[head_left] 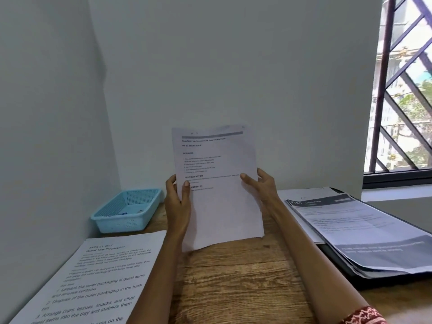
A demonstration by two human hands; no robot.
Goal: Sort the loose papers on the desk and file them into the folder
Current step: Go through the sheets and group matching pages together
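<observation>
A printed white sheet (217,183) stands upright above the middle of the wooden desk (233,277). My left hand (176,199) grips its left edge, thumb across the front. My right hand (261,185) pinches its right edge, thumb on the print. At the right lies an open dark folder (374,280) with a stack of printed papers (364,232) on it. Another loose printed sheet (93,284) lies flat at the desk's front left.
A light blue plastic basket (127,210) sits at the back left against the wall. White walls close the desk at the back and left. A barred window (402,90) is at the upper right.
</observation>
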